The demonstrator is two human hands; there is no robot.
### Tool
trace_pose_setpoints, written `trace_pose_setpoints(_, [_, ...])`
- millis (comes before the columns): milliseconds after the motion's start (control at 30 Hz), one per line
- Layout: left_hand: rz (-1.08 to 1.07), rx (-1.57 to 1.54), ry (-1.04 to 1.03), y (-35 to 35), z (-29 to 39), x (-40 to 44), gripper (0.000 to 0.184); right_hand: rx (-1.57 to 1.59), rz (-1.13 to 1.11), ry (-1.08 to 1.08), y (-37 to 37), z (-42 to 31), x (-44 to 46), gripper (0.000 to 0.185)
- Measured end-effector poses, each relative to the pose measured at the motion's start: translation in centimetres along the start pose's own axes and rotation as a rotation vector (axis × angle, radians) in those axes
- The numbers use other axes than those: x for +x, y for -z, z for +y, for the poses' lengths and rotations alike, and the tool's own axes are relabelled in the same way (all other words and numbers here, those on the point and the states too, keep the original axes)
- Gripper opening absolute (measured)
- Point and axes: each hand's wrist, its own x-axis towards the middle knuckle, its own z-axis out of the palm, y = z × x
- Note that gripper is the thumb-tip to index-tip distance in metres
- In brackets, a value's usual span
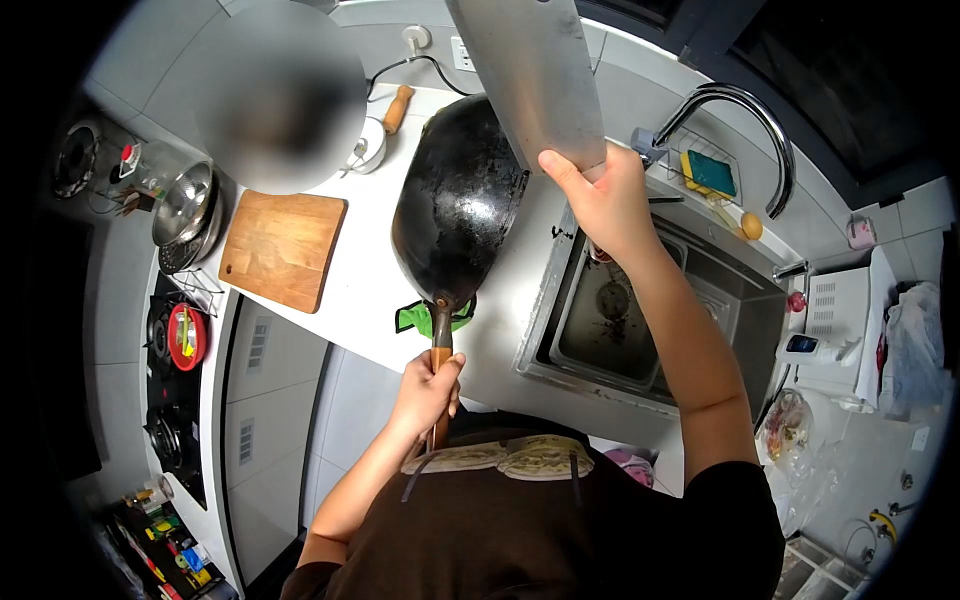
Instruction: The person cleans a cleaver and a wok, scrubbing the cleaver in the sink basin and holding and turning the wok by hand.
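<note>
My left hand [428, 392] is wrapped round the wooden handle of a large black wok [450, 200]. The wok is tilted over the white counter, its dark surface shiny in places. My right hand [608, 198] grips a broad metal blade [540, 80], like a cleaver's, which rises to the top edge of the view; the thumb lies on its face. The blade overlaps the wok's right rim, and I cannot tell whether they touch. Under the wok's handle joint lies a green cloth [415, 318].
A sink [610, 310] with a curved faucet [770, 120] is at the right. On the counter are a wooden cutting board [282, 250] and a white pot [368, 145]. A stove [170, 400] with a red basin [187, 337] stands left. A blurred patch hides the upper left.
</note>
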Motion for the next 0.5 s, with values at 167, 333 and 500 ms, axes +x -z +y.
trace_pose_setpoints(167, [0.014, -0.029, 0.005, 0.1, 0.0, 0.0, 0.022, -0.052, -0.03, -0.035, 0.0, -0.2, 0.1, 0.024])
trace_pose_setpoints(333, [0.008, -0.057, 0.002, 0.4, -0.3, 0.1, 0.023, 0.032, 0.002, 0.011, -0.2, -1.0, 0.1, 0.024])
trace_pose_setpoints(500, [0.008, -0.053, 0.013, 0.4, -0.1, 0.1, 0.023, 0.041, -0.023, -0.008, -0.6, -1.2, 0.9, 0.024])
